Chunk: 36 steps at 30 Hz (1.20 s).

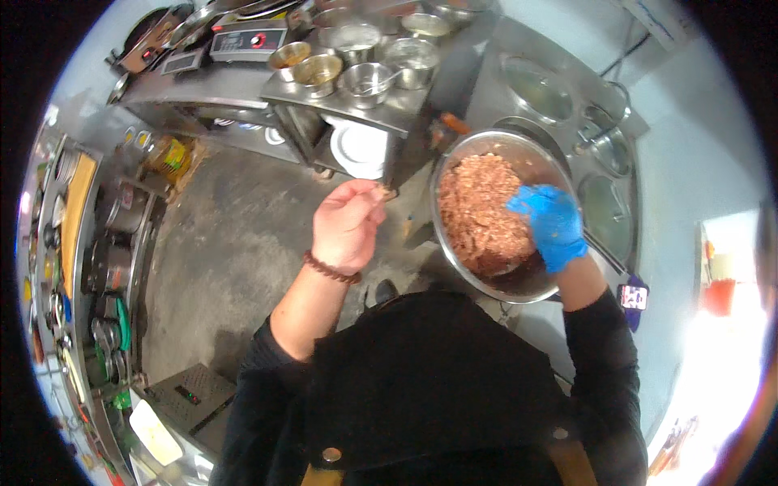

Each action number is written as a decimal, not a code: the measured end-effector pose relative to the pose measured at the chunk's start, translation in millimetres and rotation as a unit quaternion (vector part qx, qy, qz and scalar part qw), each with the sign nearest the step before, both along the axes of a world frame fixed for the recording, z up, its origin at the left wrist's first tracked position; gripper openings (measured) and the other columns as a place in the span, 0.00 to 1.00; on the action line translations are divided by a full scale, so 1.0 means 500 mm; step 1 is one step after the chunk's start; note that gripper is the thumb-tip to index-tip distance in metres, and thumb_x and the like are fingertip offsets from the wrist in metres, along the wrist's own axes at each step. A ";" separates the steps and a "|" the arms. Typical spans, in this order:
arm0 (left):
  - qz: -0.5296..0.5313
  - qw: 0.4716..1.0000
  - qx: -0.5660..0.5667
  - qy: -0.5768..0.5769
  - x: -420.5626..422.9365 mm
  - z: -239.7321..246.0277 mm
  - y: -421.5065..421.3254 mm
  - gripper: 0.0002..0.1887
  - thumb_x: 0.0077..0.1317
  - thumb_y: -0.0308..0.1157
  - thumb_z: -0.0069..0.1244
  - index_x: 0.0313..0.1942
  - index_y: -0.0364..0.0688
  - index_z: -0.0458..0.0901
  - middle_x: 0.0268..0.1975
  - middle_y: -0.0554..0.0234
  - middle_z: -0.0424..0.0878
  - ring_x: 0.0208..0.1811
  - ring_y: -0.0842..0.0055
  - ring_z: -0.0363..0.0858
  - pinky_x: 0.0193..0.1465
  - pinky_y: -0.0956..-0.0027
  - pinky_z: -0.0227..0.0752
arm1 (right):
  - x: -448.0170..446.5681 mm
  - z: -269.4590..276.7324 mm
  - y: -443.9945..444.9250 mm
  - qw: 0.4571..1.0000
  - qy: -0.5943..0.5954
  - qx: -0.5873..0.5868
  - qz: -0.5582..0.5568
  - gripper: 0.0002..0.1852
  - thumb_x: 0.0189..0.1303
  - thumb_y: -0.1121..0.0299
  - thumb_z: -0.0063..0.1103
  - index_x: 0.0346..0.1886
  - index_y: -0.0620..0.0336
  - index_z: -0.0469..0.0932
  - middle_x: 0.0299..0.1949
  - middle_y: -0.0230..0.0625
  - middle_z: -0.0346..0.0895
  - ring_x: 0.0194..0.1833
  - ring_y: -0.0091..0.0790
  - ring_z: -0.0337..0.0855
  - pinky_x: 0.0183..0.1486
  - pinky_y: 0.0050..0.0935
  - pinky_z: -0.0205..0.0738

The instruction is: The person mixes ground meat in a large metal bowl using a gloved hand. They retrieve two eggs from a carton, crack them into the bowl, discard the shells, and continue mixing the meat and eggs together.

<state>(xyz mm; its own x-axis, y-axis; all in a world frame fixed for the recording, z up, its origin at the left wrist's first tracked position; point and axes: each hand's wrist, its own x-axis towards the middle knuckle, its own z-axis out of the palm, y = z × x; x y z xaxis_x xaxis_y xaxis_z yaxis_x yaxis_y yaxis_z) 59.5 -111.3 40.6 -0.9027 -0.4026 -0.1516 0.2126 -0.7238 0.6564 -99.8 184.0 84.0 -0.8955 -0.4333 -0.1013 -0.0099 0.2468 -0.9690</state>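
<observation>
A large stainless steel bowl (448, 254) stands at the right, with a heap of ground meat (486, 206) in it. My right hand (550, 228), in a blue disposable glove, is over the bowl's right side, fingers towards the meat. Its fingertips are blurred, so I cannot tell whether they touch the meat or hold any. Bare and with a brown beaded bracelet (331, 268) at the wrist, my left hand (349, 225) is raised left of the bowl. Thumb and fingers pinch a small brownish piece (385, 192), too small to identify.
Beyond the bowl is a steel counter with round lidded wells (538, 91) and a faucet (586, 136). Several steel pots (368, 85) crowd a bench at the back, near an induction cooker (249, 41). Utensil shelves (76, 225) line the left; a perforated metal box (188, 395) stands lower left.
</observation>
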 end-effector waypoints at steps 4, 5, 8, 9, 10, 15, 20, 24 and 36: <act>-0.008 1.000 0.008 -0.003 0.008 -0.005 0.000 0.05 0.64 0.21 0.56 0.41 0.34 0.82 0.34 0.64 0.83 0.30 0.79 0.74 0.35 0.74 0.68 | -0.033 -0.023 0.034 0.999 0.036 -0.025 -0.013 0.04 0.56 0.76 0.66 0.33 0.55 0.82 0.32 0.29 0.81 0.35 0.28 0.81 0.41 0.29 0.76; -0.012 1.000 -0.006 -0.006 0.016 -0.001 -0.002 0.04 0.66 0.22 0.56 0.40 0.36 0.82 0.32 0.66 0.80 0.30 0.77 0.72 0.37 0.71 0.66 | -0.039 -0.022 0.036 0.995 0.091 -0.033 -0.017 0.04 0.56 0.77 0.65 0.33 0.56 0.82 0.33 0.32 0.82 0.37 0.29 0.82 0.42 0.30 0.77; -0.004 1.000 -0.024 -0.016 0.017 0.008 0.012 0.04 0.66 0.23 0.56 0.40 0.36 0.82 0.31 0.67 0.80 0.30 0.77 0.72 0.36 0.71 0.67 | -0.055 -0.074 0.068 0.894 0.355 0.138 0.237 0.11 0.56 0.77 0.62 0.43 0.62 0.82 0.43 0.40 0.84 0.46 0.37 0.84 0.50 0.36 0.79; 0.000 0.999 -0.028 -0.032 0.031 0.001 0.023 0.04 0.66 0.23 0.56 0.40 0.36 0.82 0.31 0.67 0.80 0.30 0.77 0.72 0.36 0.71 0.67 | 0.010 -0.066 0.035 0.933 0.126 0.226 0.249 0.22 0.56 0.77 0.61 0.56 0.64 0.79 0.55 0.46 0.81 0.55 0.45 0.82 0.59 0.40 0.76; 0.005 0.999 -0.035 -0.033 0.030 0.004 0.021 0.03 0.66 0.23 0.56 0.39 0.36 0.82 0.31 0.67 0.80 0.30 0.77 0.72 0.36 0.71 0.67 | 0.018 -0.062 0.044 0.888 0.202 0.297 0.288 0.25 0.57 0.75 0.62 0.60 0.63 0.76 0.57 0.47 0.80 0.57 0.46 0.81 0.60 0.40 0.75; 0.006 0.999 -0.047 -0.017 0.022 0.030 0.051 0.02 0.66 0.22 0.55 0.39 0.37 0.81 0.32 0.66 0.80 0.30 0.76 0.74 0.35 0.70 0.67 | -0.020 -0.065 0.104 0.959 0.126 0.141 0.210 0.21 0.61 0.71 0.66 0.58 0.63 0.77 0.56 0.43 0.79 0.56 0.38 0.80 0.59 0.35 0.75; 0.038 0.999 -0.028 -0.006 0.030 0.034 0.088 0.04 0.66 0.21 0.54 0.39 0.41 0.81 0.35 0.61 0.82 0.31 0.73 0.76 0.34 0.69 0.69 | 0.004 -0.013 0.085 0.976 0.083 0.162 0.116 0.09 0.61 0.74 0.66 0.43 0.62 0.80 0.35 0.33 0.78 0.37 0.28 0.78 0.43 0.30 0.76; 0.048 0.998 -0.008 -0.027 0.046 0.052 0.116 0.03 0.67 0.24 0.54 0.39 0.43 0.81 0.41 0.59 0.83 0.35 0.73 0.78 0.36 0.72 0.71 | -0.021 -0.030 0.105 0.946 0.177 0.156 0.221 0.12 0.59 0.74 0.65 0.47 0.61 0.80 0.33 0.36 0.79 0.34 0.31 0.78 0.41 0.31 0.76; 0.139 0.986 -0.029 -0.092 0.124 0.081 0.139 0.03 0.67 0.24 0.53 0.38 0.43 0.80 0.37 0.58 0.85 0.32 0.73 0.81 0.32 0.72 0.69 | -0.072 -0.023 0.135 0.980 -0.065 -0.010 0.187 0.21 0.66 0.72 0.65 0.61 0.64 0.76 0.56 0.35 0.81 0.58 0.30 0.79 0.63 0.30 0.73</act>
<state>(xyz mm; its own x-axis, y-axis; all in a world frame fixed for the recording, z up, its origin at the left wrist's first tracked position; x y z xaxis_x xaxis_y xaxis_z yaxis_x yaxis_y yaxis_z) 121.4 -41.8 80.9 -0.7158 -0.6433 -0.2717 0.2707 -0.6143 0.7412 -135.8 251.2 72.5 -0.6541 -0.7319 -0.1910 0.0272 0.2295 -0.9729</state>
